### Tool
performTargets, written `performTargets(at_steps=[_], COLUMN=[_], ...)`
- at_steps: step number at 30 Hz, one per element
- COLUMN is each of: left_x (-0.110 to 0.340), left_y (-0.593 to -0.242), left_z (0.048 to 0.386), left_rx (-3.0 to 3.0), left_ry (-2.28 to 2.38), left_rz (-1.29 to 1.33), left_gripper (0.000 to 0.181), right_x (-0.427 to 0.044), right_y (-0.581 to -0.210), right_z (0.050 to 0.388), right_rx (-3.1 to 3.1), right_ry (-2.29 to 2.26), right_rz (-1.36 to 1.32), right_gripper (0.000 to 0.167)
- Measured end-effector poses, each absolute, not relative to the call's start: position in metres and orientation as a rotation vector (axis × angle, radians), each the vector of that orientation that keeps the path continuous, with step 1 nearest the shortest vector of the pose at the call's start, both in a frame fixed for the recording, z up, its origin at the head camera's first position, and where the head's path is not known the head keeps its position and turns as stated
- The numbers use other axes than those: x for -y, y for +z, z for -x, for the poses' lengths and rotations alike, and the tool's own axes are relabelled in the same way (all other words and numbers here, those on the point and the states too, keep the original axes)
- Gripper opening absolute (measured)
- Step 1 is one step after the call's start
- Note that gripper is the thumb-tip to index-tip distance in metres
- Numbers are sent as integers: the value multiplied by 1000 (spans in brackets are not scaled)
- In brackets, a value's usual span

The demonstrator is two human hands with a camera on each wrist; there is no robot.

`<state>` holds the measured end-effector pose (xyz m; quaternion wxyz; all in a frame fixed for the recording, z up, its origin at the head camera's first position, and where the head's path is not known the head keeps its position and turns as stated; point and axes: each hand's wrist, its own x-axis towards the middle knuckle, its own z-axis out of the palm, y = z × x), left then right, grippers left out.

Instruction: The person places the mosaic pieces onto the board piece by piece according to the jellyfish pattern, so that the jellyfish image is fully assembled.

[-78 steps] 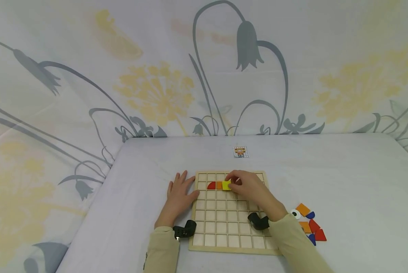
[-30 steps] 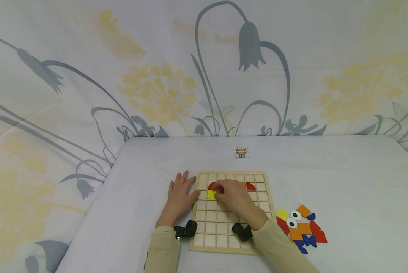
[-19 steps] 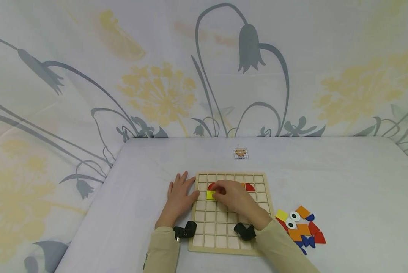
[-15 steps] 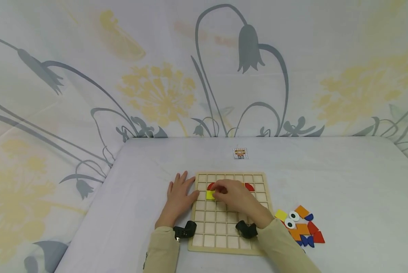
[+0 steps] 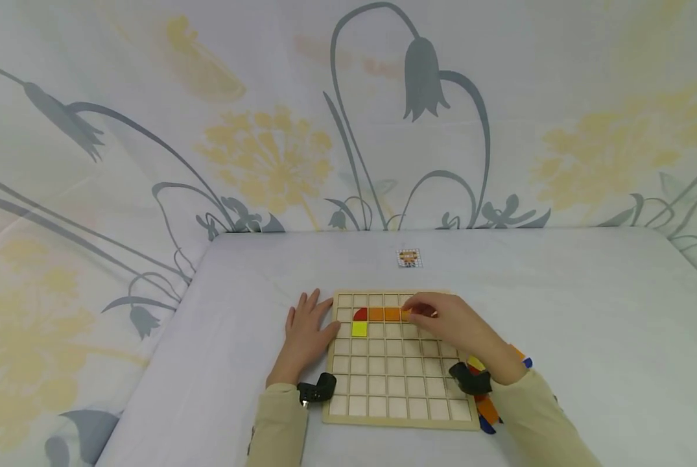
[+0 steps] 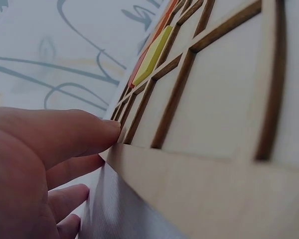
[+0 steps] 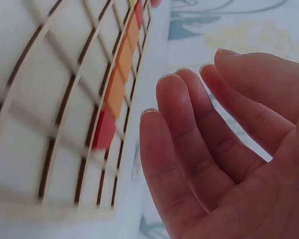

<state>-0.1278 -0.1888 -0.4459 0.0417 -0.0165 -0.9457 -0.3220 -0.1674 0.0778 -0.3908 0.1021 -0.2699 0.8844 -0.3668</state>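
My left hand point(image 5: 307, 334) lies with spread fingers at the left edge of the wooden grid board point(image 5: 377, 370), its thumb touching the frame. My right hand point(image 5: 456, 321) hovers over the board's upper right. In the right wrist view its fingers point(image 7: 174, 104) are loosely bent, apart from the board, with nothing between them. A row of orange square tiles point(image 5: 376, 314) runs between a red rounded tile point(image 5: 360, 315) at the left and another red tile point(image 7: 104, 130), which the right hand hides in the head view. Below the left red tile sits a yellow square tile point(image 5: 359, 329).
Loose tiles, among them an orange one point(image 5: 488, 411) and a blue one point(image 5: 487, 425), lie right of the board, partly hidden by the right arm. A small printed picture card point(image 5: 409, 258) lies behind the board.
The right hand first held the yellow tile above the top of the board, then at the cell below the red tile. It has let go and moved right. The left hand stays put.
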Motion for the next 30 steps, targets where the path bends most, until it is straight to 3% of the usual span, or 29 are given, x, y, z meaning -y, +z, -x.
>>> performTargets(at_steps=[20,30], left_x=[187,186], left_y=[-438,-440], left_z=[128,128], left_rx=[2951,2953], left_ry=[-986,-981], left_rz=[-25,-19], left_gripper=[49,49], right_x=[-182,-197], right_y=[-398,-411], right_z=[138,129], right_rx=[-2760,-2799], right_ry=[-719,-562], right_rz=[666,633], right_gripper=[19,25])
